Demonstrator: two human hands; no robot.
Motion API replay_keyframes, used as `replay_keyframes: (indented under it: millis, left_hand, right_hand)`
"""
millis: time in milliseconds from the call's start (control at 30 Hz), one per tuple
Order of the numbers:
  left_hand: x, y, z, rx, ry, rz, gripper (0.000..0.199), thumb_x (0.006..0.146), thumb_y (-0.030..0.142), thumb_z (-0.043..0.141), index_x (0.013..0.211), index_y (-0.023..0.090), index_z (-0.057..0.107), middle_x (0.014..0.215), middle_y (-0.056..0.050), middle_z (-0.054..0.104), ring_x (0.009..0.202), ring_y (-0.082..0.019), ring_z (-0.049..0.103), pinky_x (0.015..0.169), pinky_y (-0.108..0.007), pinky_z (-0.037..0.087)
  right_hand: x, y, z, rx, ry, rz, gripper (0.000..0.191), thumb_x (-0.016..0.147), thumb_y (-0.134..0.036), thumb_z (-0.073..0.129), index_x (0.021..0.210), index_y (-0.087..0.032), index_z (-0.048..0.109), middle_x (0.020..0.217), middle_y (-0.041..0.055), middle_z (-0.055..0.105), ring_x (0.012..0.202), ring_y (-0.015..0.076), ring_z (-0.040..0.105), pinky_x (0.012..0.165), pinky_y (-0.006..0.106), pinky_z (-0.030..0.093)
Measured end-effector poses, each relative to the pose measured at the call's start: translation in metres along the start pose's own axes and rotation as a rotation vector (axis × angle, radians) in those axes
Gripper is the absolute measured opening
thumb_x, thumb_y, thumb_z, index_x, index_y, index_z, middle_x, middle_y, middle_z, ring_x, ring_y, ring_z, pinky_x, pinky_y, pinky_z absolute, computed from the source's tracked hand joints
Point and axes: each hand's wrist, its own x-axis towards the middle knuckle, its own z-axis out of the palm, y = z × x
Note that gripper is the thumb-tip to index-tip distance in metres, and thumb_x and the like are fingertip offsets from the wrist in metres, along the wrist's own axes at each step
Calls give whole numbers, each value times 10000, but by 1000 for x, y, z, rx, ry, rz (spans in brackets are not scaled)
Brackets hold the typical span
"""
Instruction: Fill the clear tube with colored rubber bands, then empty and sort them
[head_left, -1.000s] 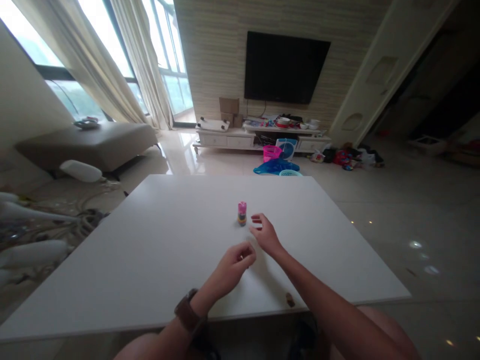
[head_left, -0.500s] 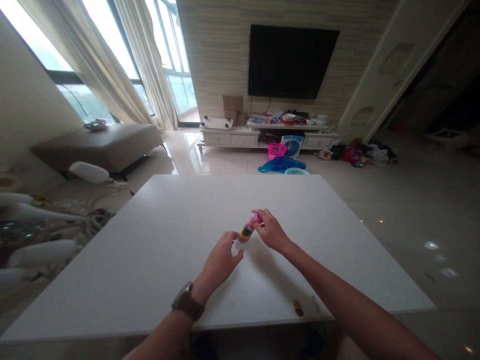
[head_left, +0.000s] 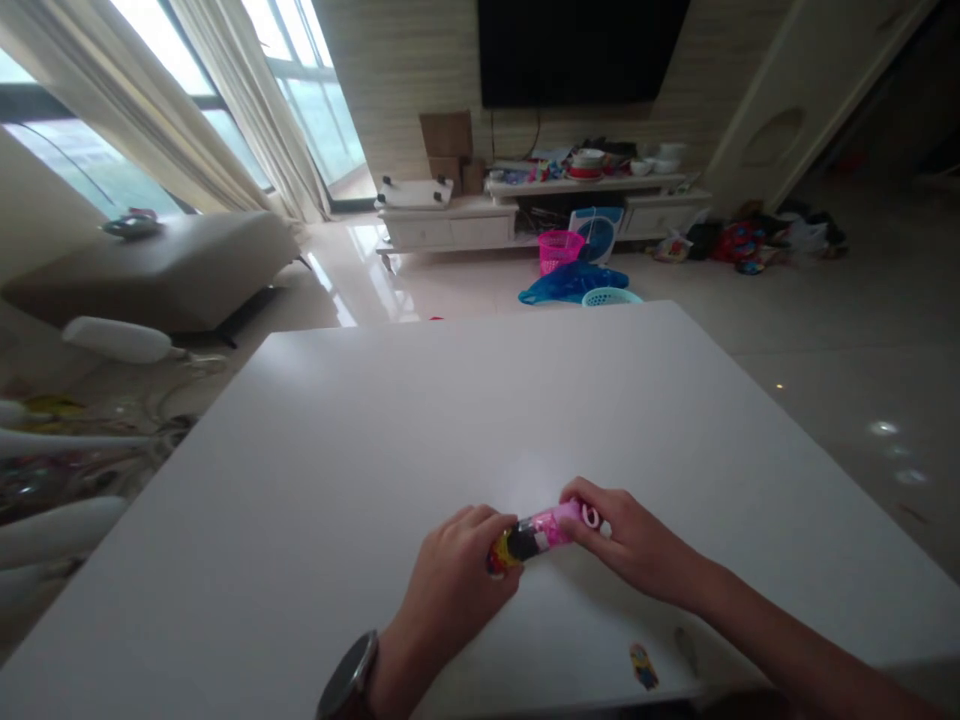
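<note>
White and smooth, the table (head_left: 390, 430) spreads out below you and takes up most of your view. Past its far left corner, you have a grey bench (head_left: 165, 265) near the curtains (head_left: 142, 110); straight ahead, a low white cabinet (head_left: 450, 230) stands beneath the black television (head_left: 577, 50). On the floor before the cabinet you can see a blue plastic bag (head_left: 574, 284), a pink basket (head_left: 560, 252) and a pale teal basket (head_left: 600, 297), partly hidden by the table's far edge.

Your two hands meet at a small tube, held between them above the near part of the table. Your left hand (head_left: 461, 565) has its fingers curled closely round the yellow, red and black end; your right hand (head_left: 637, 540) pinches the pink end, its thumb and fingers closed on it. You hold the tube (head_left: 534, 537) tilted, pink end higher and to the right. On your left wrist sits a dark watch (head_left: 351, 678). Smallest of all, a colourful yellow-and-blue piece (head_left: 643, 667) lies by the table's near edge, below your right forearm.
</note>
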Motion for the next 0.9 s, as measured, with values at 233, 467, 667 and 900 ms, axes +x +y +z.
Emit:
replay_keyframes:
  millis: [233, 467, 667, 900]
  left_hand:
    - [-1, -2, 1, 35, -55, -22, 319, 768, 230, 727, 1077, 292, 776, 1011, -41, 766, 915, -233, 689, 796, -331, 478]
    - [3, 4, -10, 86, -1, -12, 295, 770, 230, 699, 1035, 309, 801, 971, -45, 783, 858, -243, 695, 731, -317, 436]
    - [5, 13, -25, 152, 62, 59, 270, 785, 219, 680, 1013, 302, 798, 972, -52, 777, 852, -241, 685, 716, -311, 411]
    - [15, 21, -26, 166, 100, 107, 291, 810, 228, 676, 1072, 287, 789, 1022, -61, 773, 917, -254, 689, 740, -317, 426]
  right_hand:
    - [-3, -3, 6, -21, 10, -14, 262, 1032, -471, 510, 977, -232, 602, 833, 17, 656, 721, 170, 566, 664, 289, 390]
    - [-6, 0, 2, 9, 102, -281, 90, 946, -238, 611, 1031, -241, 639, 1021, 65, 672, 884, 206, 599, 799, 343, 491]
    - [-3, -8, 5, 174, 222, -215, 120, 873, -312, 697, 915, -220, 633, 1049, 53, 692, 960, 208, 649, 838, 346, 523]
    - [-7, -2, 6, 132, 243, 4, 253, 977, -437, 524, 979, -209, 636, 768, -10, 657, 655, 148, 616, 659, 288, 487]
